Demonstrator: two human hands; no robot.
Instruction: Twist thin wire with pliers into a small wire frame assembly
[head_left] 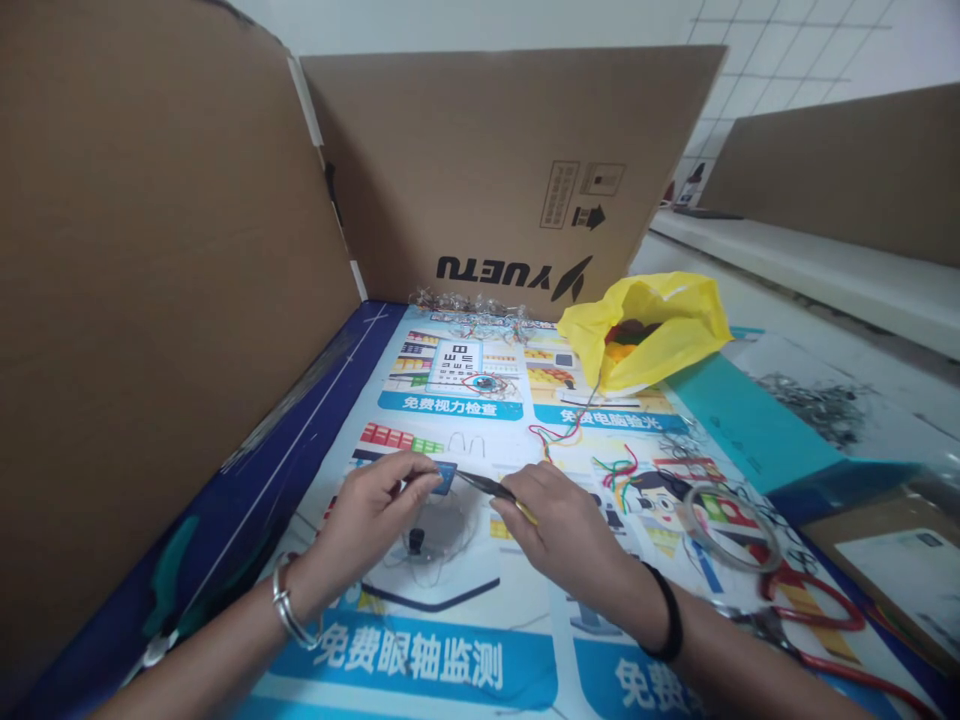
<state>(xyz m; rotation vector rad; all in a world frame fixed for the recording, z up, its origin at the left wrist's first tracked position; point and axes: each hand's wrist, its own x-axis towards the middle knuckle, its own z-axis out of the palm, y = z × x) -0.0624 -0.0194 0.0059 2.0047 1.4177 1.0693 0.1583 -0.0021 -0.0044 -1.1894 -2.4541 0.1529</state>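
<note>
My left hand (382, 505), with a silver bracelet (286, 605) at the wrist, is pinched near the middle of the printed sheet; what lies between its fingertips is too small to make out. My right hand (559, 520) is wrapped round slim pliers (487, 485), whose dark pointed jaws reach left almost to the left fingertips. Thin wire (469, 545) loops below the hands, over the print. Red, green and white threads (559, 435) lie beyond the right hand, and another multicoloured bunch (621, 475) is to its right.
Cardboard panels (480, 180) stand behind and at left. A yellow bag (645, 330) sits back right. Red-handled scissors (817, 605) and a clear tape roll (731, 530) are at right. Green-handled pliers (172, 580) lie at left. Tangled clear pieces (476, 305) line the back edge.
</note>
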